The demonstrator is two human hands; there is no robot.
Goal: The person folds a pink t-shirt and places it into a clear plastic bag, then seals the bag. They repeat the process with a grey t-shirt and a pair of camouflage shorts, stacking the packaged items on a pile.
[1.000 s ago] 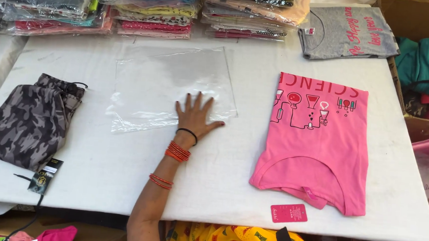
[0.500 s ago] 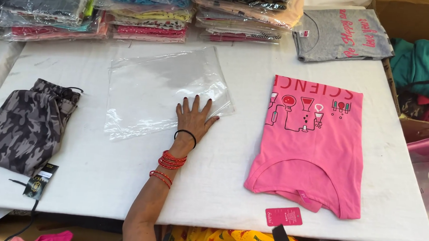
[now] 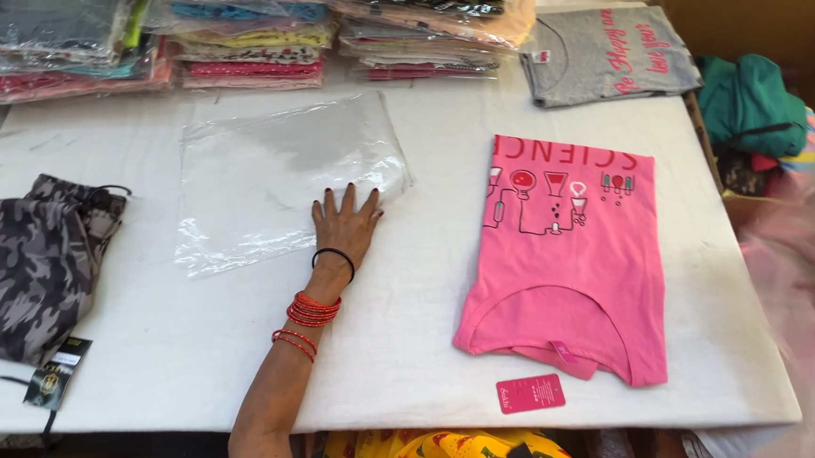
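Observation:
My left hand lies flat, fingers spread, on the near right corner of a clear plastic bag spread on the white table. A black band and red bangles ring the wrist and forearm. It grips nothing. To its right, apart from the hand, a folded pink t-shirt with a printed design lies with its neck toward me, and a pink tag sits just below it. My right hand is not visible; only a blurred shape shows at the right edge.
Stacks of bagged garments line the far edge, with a grey t-shirt at the far right. Folded camouflage trousers with a dark tag lie at the left. Green clothing sits in a box beyond the table's right side.
My left hand stays pressed on the bag's corner. The view has shifted slightly, and blur has appeared at the right edge.

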